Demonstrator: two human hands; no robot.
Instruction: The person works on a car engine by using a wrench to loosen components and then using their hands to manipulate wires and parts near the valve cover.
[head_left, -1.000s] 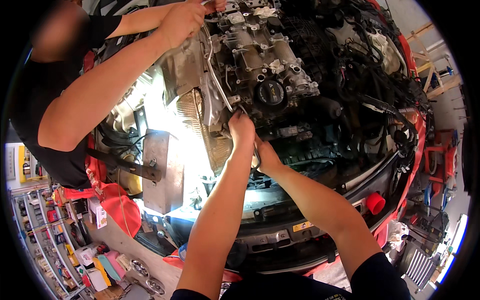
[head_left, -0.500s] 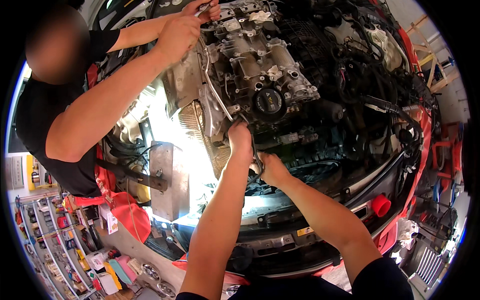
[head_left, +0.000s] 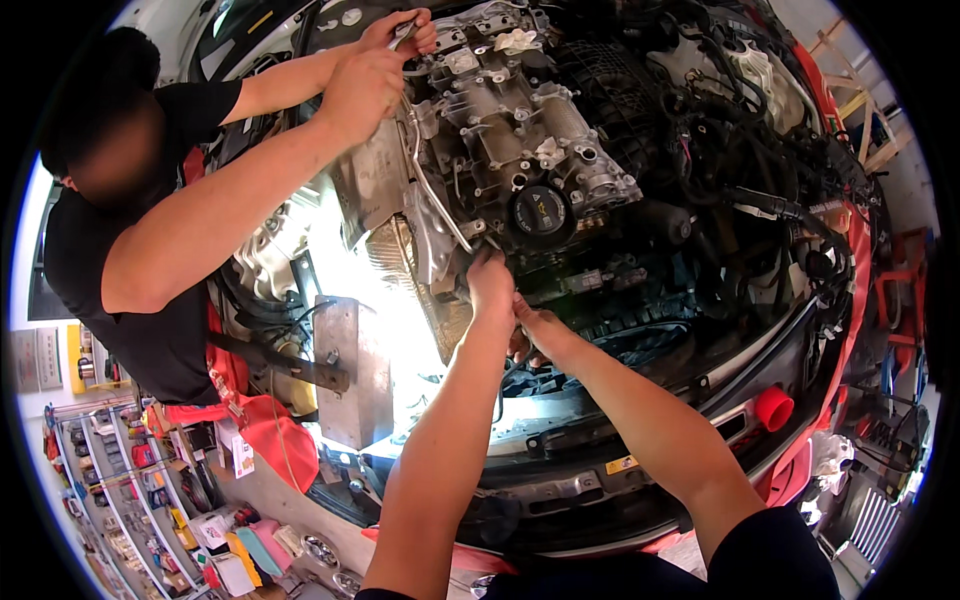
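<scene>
Pipe [head_left: 427, 188] of bright metal ends just beyond the left hand [head_left: 489, 277], and a dark hose [head_left: 502, 395] hangs just below the right hand [head_left: 541, 335]; both look curled, but I cannot tell what either grips.

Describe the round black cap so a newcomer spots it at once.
Start at the silvery engine top. At its near end, right of the slim silver pipe, sits the cap. It is a broad black disc with yellow marks, far wider than the small round holes beside it.
</scene>
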